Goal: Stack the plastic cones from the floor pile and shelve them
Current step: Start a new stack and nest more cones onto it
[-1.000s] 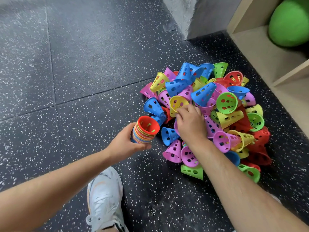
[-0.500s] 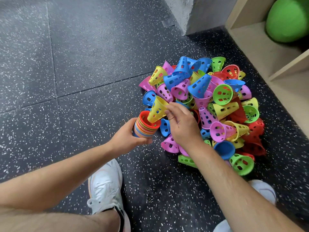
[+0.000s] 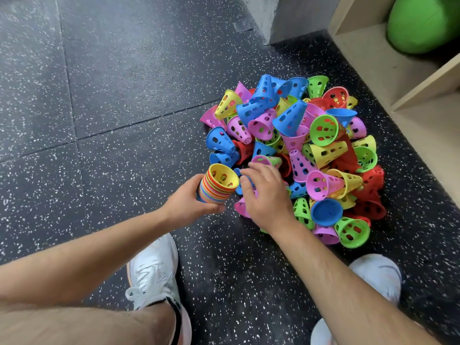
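A person crouches over one heap of perforated plastic cones (image 3: 298, 145) on a speckled black rubber floor (image 3: 112, 120). The loose cones come in five colours (blue, yellow, pink, green and red) and lie too tangled for an exact count; there are several dozen, some on their sides, some mouth-up, a few nested in pairs.

The left hand (image 3: 189, 200) has its grip closed round one nested stack of cones (image 3: 214, 192), held tilted just left of the heap, its rims showing as many thin coloured bands. A yellow cone (image 3: 224, 175) sits innermost in the stack, mouth open toward the camera.

The right hand (image 3: 266, 197) hovers at the heap's near-left edge, just beside the stack. Its grip is released, the fingers loosely bent above a blue cone (image 3: 238, 189); whether they touch it cannot be told.

Two white trainers show below, the left trainer (image 3: 154, 272) under the left forearm and the right trainer (image 3: 378, 272) near the heap. At upper right stands a pale wooden shelf unit (image 3: 368, 58) with two compartments in view; the upper one holds one green ball (image 3: 423, 23). A grey pillar (image 3: 286, 16) rises beside it.
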